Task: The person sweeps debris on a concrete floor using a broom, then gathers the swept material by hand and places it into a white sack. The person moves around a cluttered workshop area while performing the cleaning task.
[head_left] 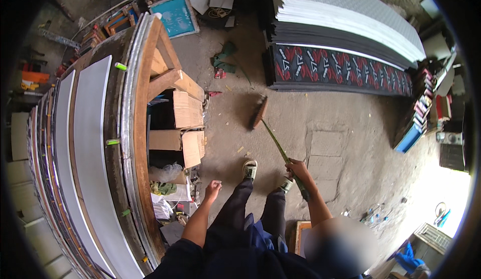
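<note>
The right hand [296, 169] is wrapped around the slim green handle of a broom [275, 141], below its middle, with the end of the handle running on toward the near side. The broom slants far and left to a narrow, straight brown head, which lies on the floor [230, 138] ahead of the feet. The left hand [213, 191] hangs apart from the broom, fingers bent, with a small pale piece [219, 182] at the fingertips; I cannot tell whether they pinch it.

The floor is rough grey concrete, dusty and dotted with scraps, and rectangular outlines are set into it right of the broom. On the left stands a long table with a thick, smooth timber edge [144, 68], carrying flat, pale panels [92, 128]. Beneath that edge sit open cardboard boxes [188, 109], their stiff flaps jutting out toward the floor, and a crinkled clear plastic bag [168, 172].

Far right rises a neat, straight-sided stack of white embossed sheets [350, 13] and dark, red-patterned sheets [345, 71]. Crumpled green cloth [225, 61] lies at the far side, near a turquoise framed panel [173, 16]. Walking room runs between the box flaps and the stack's front edge, and broadens to the right, toward bright light.
</note>
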Tool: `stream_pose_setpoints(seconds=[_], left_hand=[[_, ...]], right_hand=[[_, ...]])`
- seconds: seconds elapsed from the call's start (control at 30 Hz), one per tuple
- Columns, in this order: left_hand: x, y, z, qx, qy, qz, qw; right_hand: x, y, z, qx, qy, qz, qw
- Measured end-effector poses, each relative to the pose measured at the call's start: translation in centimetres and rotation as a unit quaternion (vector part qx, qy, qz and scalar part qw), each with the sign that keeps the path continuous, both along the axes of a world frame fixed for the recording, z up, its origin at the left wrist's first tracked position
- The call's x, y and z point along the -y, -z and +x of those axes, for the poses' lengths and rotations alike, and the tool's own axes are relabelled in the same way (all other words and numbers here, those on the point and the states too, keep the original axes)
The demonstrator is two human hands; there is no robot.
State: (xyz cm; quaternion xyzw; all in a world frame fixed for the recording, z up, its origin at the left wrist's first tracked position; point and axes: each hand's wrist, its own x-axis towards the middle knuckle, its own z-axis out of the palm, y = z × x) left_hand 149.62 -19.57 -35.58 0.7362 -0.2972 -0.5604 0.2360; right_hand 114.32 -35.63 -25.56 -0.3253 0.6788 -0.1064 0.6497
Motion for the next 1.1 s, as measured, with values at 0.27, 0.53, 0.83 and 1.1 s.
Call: stream_pose_setpoints(seconds=[0.27, 0.53, 0.83, 1.1], left_hand=[[1.9, -0.4, 0.4, 0.013, -0.106, -0.022, 0.994], [2.7, -2.6, 0.1, 0.012, -0.217, 0.056, 0.975], [2.9, -3.3, -1.3, 0.017, -0.305, 0.051, 0.951], [7.5, -2.0, -2.6, 0.024, -0.306, 0.050, 0.951]], right_hand=[[9.7, -3.4, 8.0, 0.122, -0.013, 0.010, 0.992], [23.5, 6.2, 17.2, 0.178, -0.030, 0.052, 0.982], [24.4, -1.6, 11.8, 0.185, 0.019, 0.094, 0.978], [38.2, 6.7, 19.2, 0.429, 0.122, 0.125, 0.886]])
